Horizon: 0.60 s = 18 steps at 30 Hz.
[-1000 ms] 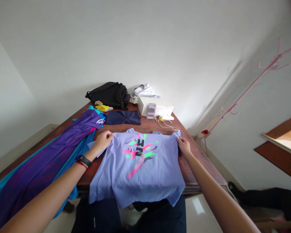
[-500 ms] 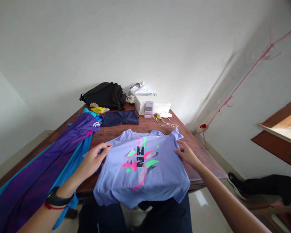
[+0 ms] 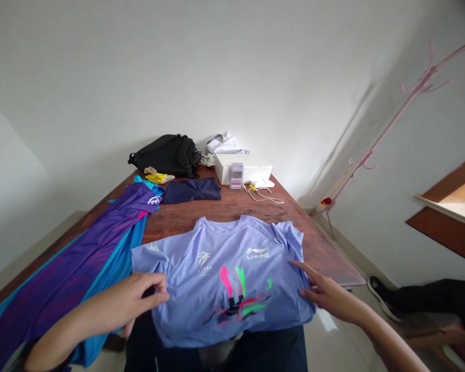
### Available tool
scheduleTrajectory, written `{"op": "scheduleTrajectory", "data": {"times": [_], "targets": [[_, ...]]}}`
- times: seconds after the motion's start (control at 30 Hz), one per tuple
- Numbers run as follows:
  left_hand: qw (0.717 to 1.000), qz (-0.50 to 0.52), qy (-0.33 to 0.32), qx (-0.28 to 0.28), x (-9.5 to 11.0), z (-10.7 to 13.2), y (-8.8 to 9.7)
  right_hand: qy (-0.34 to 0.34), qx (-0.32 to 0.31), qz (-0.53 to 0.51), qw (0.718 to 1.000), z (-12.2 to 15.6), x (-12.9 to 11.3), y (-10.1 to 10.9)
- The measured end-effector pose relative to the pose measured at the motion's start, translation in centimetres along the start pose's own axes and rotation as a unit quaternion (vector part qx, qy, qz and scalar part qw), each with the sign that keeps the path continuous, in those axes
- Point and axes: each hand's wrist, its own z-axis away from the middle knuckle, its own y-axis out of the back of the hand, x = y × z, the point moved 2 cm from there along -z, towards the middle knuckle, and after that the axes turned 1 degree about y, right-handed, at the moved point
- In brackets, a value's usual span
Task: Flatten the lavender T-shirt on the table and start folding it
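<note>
A light purple T-shirt point(image 3: 205, 305) lies face up at the table's near edge, its collar pointing away from me and its lower part hanging over the edge toward my lap. Pink, green and black shapes and white logos mark its front. At the shirt's left side, below the sleeve, my left hand point(image 3: 149, 292) is closed, thumb and forefinger pinching the fabric. My right hand point(image 3: 323, 294) touches the right side with forefinger and thumb spread apart, the fingers open on the cloth.
Purple and blue garments point(image 3: 101, 237) drape over the table's left side. Behind the shirt lie folded dark blue cloth point(image 3: 192, 190), a yellow item point(image 3: 158, 178), a black backpack point(image 3: 163, 155), a white box point(image 3: 251, 168) and a cable point(image 3: 261, 195). A pink coat rack point(image 3: 391, 124) stands right, near a person's leg point(image 3: 426, 299).
The T-shirt has come toward me and spread flatter, showing its chest logos and left sleeve. Both hands have moved nearer, and my right fingers have parted.
</note>
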Motion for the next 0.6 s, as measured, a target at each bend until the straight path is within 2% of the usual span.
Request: {"op": "scheduleTrajectory", "data": {"times": [0.07,0.1,0.17,0.23,0.33,0.43,0.6], "targets": [[0.999,-0.035,-0.011,-0.002,0.6,-1.5,1.4,0.0,0.008,0.09,0.996,0.3,-0.7,0.1],[0.998,-0.055,-0.022,0.025,0.9,-2.6,2.1,-0.006,0.015,0.131,0.991,0.1,-1.1,0.2],[0.987,-0.097,-0.051,0.12,1.4,-5.3,3.0,-0.02,0.035,0.188,0.981,-1.0,-2.3,0.5],[0.966,-0.141,-0.07,0.207,1.5,-8.0,2.9,-0.012,0.072,0.207,0.976,-3.0,-3.6,0.7],[0.937,-0.208,-0.104,0.26,1.2,-10.8,1.0,0.076,0.15,0.176,0.97,-6.9,-5.6,0.5],[0.926,-0.23,-0.123,0.271,0.6,-11.6,-0.7,0.139,0.187,0.159,0.96,-10.6,-6.3,-0.1],[0.931,-0.193,-0.142,0.276,-0.4,-10.2,-1.2,0.114,0.22,0.141,0.959,-14.3,-4.4,0.2]]}}
